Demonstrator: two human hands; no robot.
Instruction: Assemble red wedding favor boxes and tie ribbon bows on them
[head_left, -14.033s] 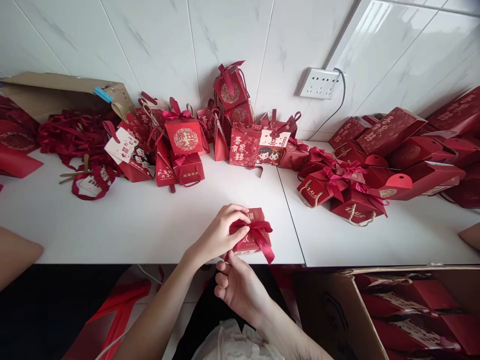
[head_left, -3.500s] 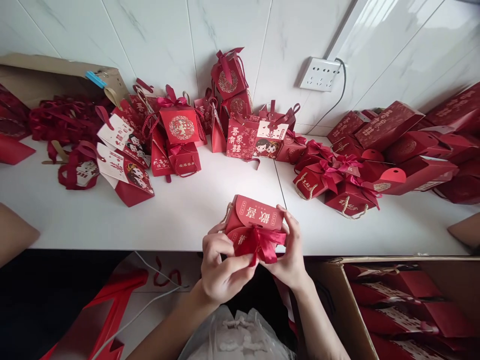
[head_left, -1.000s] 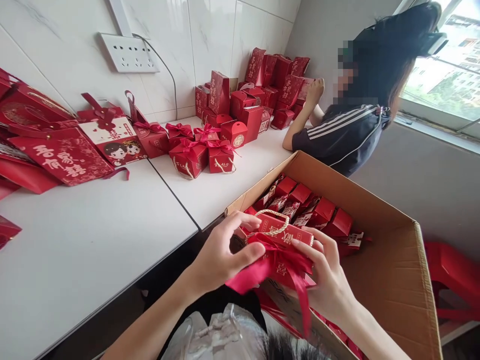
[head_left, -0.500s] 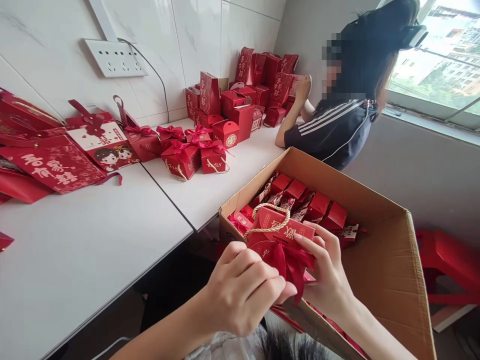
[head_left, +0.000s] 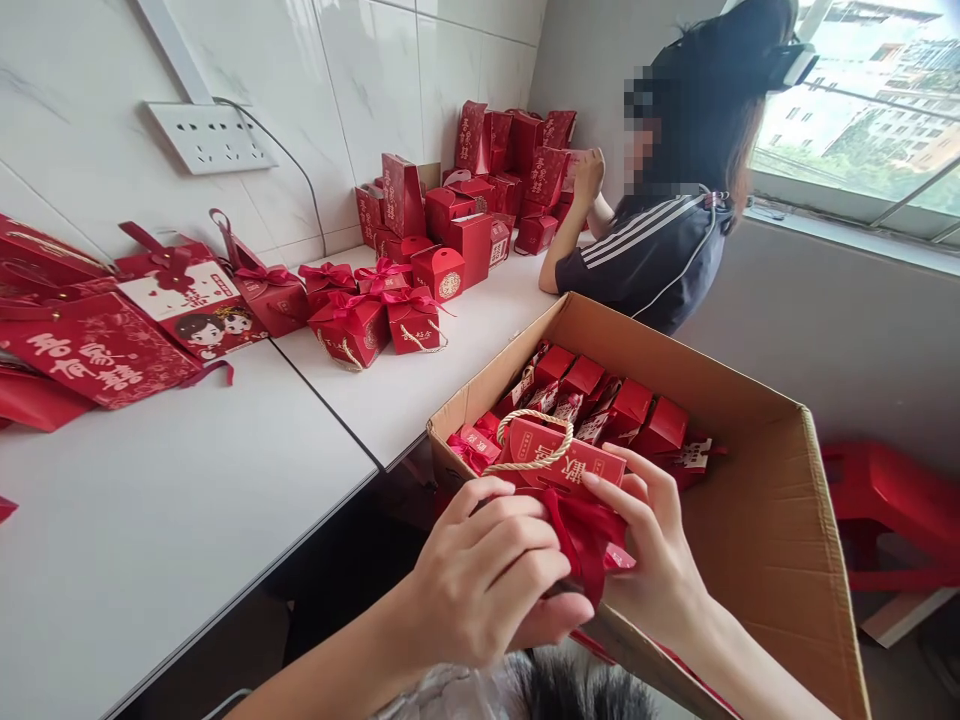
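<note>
A red gift box (head_left: 559, 455) with a gold rope handle (head_left: 517, 466) and a dark red ribbon (head_left: 581, 545) is held up between both hands, over the near corner of the cardboard box (head_left: 757, 560). My left hand (head_left: 499, 570) curls over the gift box's left side and the ribbon, covering much of its front. My right hand (head_left: 649, 535) grips the right side, with the index finger lying on the printed top panel. The undersides of both hands' grips are hidden.
Inside the cardboard box are several red gift boxes (head_left: 630, 410). More red boxes (head_left: 465, 230) and bags (head_left: 105, 340) stand on the white table (head_left: 187, 490) along the wall. A co-worker (head_left: 645, 250) sits beyond; a red stool (head_left: 892, 510) is at right.
My left fingers have shifted up and closer around the gift box, spreading over its ribbon. The right hand keeps its hold. The view has turned slightly to the right.
</note>
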